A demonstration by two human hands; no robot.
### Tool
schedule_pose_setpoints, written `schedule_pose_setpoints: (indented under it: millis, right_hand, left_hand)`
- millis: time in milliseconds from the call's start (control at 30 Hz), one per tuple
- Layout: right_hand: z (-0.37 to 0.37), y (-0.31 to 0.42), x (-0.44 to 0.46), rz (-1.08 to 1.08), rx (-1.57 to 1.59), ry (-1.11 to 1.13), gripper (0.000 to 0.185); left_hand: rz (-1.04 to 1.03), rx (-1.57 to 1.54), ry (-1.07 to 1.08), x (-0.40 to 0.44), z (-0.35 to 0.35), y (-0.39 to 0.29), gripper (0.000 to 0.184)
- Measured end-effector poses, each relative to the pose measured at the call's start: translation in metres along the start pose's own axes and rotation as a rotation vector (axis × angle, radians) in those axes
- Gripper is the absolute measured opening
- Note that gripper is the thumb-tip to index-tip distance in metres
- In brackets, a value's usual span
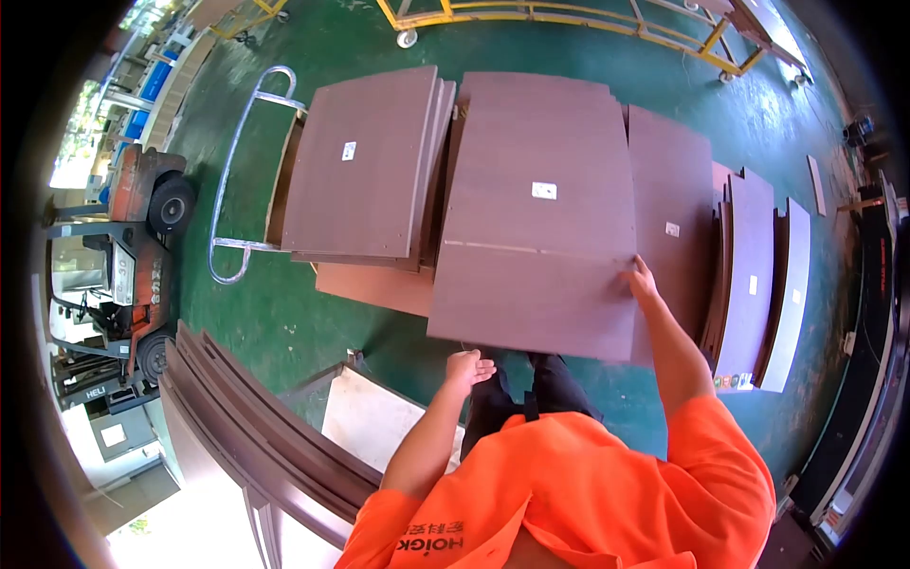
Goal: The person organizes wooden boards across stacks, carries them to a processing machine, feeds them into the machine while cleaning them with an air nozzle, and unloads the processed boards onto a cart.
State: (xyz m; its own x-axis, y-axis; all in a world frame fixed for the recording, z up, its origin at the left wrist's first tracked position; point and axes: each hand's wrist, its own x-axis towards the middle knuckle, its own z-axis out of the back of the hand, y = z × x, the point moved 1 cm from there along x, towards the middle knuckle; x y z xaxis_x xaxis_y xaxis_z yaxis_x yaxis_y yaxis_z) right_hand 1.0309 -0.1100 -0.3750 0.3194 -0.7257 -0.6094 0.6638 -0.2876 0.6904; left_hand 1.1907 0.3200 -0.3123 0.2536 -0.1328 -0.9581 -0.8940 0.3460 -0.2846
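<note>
A large brown panel with a white label point(536, 218) lies on a stack in front of me. My right hand point(643, 281) is at its right edge, fingers closed around that edge. Just below the panel's near left edge is my left hand point(468, 368), its fingers partly spread, with nothing visible in it. A pale line crosses the panel, and its near part reaches toward my legs. To the left lies another stack of brown panels point(355, 171). On the right, a further labelled panel point(671, 190) lies partly beneath the large one.
Narrower panel stacks point(749, 275) stand further right. A metal cart handle point(227, 180) is at the left, with an orange forklift point(142, 266) beyond. Brown panels point(256, 417) lean at lower left beside a white board point(370, 417). A yellow wheeled frame point(559, 14) stands ahead.
</note>
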Motion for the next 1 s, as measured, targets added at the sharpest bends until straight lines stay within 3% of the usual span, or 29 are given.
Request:
schedule_pose_setpoints:
  millis: [67,100,200,300,400,533,600,667,767,833,867,900,967,1000]
  right_hand:
    - [-0.013,-0.013,0.018,-0.049,-0.355,-0.078,0.078]
    - [-0.021,-0.025,0.015,-0.09,-0.355,-0.092,0.078]
    - [-0.054,-0.086,-0.007,-0.167,-0.43,-0.063,0.077]
    - [-0.106,-0.241,0.012,-0.227,-0.487,0.215,0.073]
    - [-0.1,-0.146,-0.102,-0.156,-0.619,0.329,0.07]
    - [-0.107,-0.128,-0.121,-0.023,-0.662,0.485,0.064]
    - [-0.112,-0.118,-0.116,0.031,-0.646,0.517,0.055]
    - [-0.129,-0.156,-0.071,0.15,-0.826,0.625,0.046]
    - [-0.139,-0.072,-0.085,0.313,-1.115,0.615,0.034]
    - [-0.174,-0.039,-0.081,0.478,-1.292,0.691,0.031]
    - [-0.198,-0.077,-0.042,0.806,-1.317,0.65,0.024]
    - [-0.224,-0.036,-0.061,1.153,-1.74,0.799,0.02]
    - [-0.282,-0.016,-0.052,1.552,-1.695,0.781,0.017]
    - [-0.321,0.004,-0.059,1.119,-1.295,0.924,0.017]
  left_hand:
    - [-0.095,0.446,-0.094,0.001,0.014,0.018,0.027]
    - [-0.16,0.675,-0.127,0.001,0.023,0.029,0.026]
    - [-0.294,0.92,-0.16,0.025,0.079,0.085,0.026]
    - [-0.212,0.615,-0.241,-0.014,0.102,0.1,0.029]
    - [-0.118,0.449,-0.357,-0.032,0.131,0.115,0.028]
    - [-0.068,0.33,-0.392,-0.058,0.135,0.107,0.027]
    - [-0.134,0.262,-0.403,-0.071,0.126,0.095,0.026]
    - [-0.195,0.179,-0.36,-0.079,0.126,0.087,0.028]
    - [-0.441,0.128,-0.271,-0.092,0.13,0.08,0.033]
    - [-0.66,0.482,-0.383,-0.121,0.137,0.067,0.037]
    - [-0.652,0.553,-0.422,-0.154,0.139,0.049,0.04]
    - [-0.628,0.623,-0.458,-0.192,0.144,0.029,0.042]
    - [-0.672,0.519,-0.604,-0.245,0.164,0.015,0.039]
    - [-0.747,0.457,-0.72,-0.265,0.183,0.019,0.039]
